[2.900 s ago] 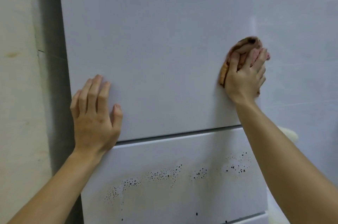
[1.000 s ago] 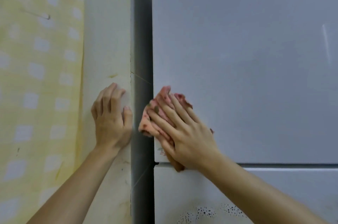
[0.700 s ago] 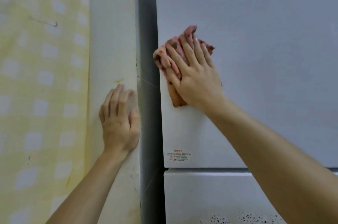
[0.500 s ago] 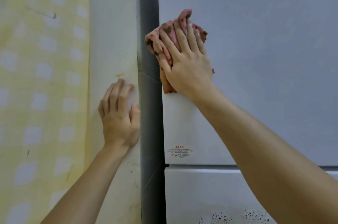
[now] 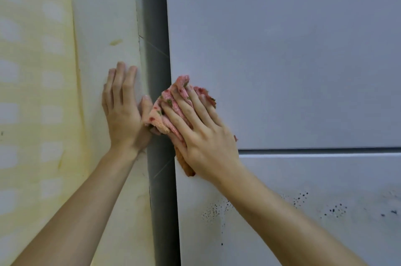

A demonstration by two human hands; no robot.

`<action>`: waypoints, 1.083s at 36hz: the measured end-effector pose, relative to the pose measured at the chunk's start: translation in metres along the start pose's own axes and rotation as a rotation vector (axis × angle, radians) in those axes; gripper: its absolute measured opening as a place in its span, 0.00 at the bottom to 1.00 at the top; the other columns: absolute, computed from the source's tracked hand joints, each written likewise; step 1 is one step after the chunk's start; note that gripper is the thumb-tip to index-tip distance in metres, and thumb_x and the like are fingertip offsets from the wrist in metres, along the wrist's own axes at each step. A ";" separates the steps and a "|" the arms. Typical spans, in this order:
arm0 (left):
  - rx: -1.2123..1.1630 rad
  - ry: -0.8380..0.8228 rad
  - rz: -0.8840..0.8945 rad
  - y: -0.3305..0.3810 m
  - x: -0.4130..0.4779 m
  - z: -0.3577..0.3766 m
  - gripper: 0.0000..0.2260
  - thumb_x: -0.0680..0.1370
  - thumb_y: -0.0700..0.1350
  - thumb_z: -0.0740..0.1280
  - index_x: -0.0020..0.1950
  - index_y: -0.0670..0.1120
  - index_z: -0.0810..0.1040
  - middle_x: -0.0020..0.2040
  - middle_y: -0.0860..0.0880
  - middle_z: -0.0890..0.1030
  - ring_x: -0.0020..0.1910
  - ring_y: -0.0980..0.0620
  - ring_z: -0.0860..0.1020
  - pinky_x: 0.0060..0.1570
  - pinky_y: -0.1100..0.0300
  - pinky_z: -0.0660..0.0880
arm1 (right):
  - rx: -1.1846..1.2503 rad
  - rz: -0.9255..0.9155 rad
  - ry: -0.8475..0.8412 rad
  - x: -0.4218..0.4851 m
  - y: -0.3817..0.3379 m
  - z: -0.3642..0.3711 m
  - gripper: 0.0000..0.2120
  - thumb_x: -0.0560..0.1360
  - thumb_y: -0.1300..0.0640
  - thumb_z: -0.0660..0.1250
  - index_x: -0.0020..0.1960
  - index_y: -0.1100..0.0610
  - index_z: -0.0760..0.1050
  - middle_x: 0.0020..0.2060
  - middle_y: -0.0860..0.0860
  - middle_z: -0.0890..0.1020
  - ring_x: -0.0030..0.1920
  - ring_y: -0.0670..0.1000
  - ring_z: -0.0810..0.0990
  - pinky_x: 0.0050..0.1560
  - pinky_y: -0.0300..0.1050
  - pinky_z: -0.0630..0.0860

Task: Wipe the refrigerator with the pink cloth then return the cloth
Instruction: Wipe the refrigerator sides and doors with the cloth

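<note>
Pressing the one pink cloth (image 5: 171, 100) against the refrigerator (image 5: 314, 27) at its left edge, where upper door (image 5: 282, 92) meets lower door (image 5: 303, 179), the right hand (image 5: 206, 135) lies spread, fingers straight. The left hand (image 5: 123, 113) rests flat on the wall (image 5: 104, 27).

Bunched pink cloth (image 5: 171, 111) pressed against white refrigerator (image 5: 282, 59) door's left edge

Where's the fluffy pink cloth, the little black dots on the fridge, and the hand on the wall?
Fluffy pink spotted cloth (image 5: 160, 118): head view, its bunched left fold.
Little black dots (image 5: 213, 211): head view, cluster on the lower panel of the white refrigerator (image 5: 325, 174).
Left hand (image 5: 123, 113): head view, back of the hand.
</note>
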State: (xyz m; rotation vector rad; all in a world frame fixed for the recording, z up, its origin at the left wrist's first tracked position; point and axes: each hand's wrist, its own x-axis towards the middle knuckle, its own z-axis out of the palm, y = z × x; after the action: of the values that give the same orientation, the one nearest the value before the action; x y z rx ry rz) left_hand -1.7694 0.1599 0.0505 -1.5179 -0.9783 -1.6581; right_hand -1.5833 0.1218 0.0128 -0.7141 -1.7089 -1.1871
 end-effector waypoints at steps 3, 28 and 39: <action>-0.004 -0.030 -0.019 0.002 -0.011 -0.001 0.28 0.83 0.47 0.59 0.83 0.45 0.60 0.85 0.44 0.58 0.85 0.45 0.52 0.82 0.43 0.51 | 0.054 0.005 0.004 -0.004 0.001 -0.005 0.23 0.88 0.52 0.60 0.81 0.57 0.67 0.81 0.57 0.64 0.84 0.58 0.57 0.84 0.56 0.54; -0.124 -0.022 0.005 0.035 -0.151 -0.040 0.20 0.85 0.44 0.54 0.75 0.44 0.75 0.80 0.45 0.68 0.82 0.46 0.60 0.82 0.45 0.52 | 0.237 0.410 0.169 -0.126 -0.047 -0.057 0.24 0.87 0.49 0.59 0.79 0.60 0.69 0.79 0.62 0.66 0.82 0.64 0.59 0.83 0.57 0.58; 0.101 -0.133 -0.008 -0.045 -0.182 -0.038 0.28 0.84 0.49 0.54 0.85 0.45 0.58 0.85 0.44 0.56 0.84 0.44 0.53 0.82 0.43 0.51 | 0.136 0.285 0.065 -0.122 -0.070 -0.022 0.24 0.87 0.47 0.60 0.80 0.54 0.69 0.81 0.60 0.64 0.83 0.64 0.55 0.83 0.61 0.54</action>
State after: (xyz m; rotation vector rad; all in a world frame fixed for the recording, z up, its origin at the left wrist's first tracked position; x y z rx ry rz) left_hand -1.8103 0.1478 -0.1357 -1.5743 -1.1229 -1.5049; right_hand -1.5830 0.0799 -0.1236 -0.7968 -1.5573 -0.8791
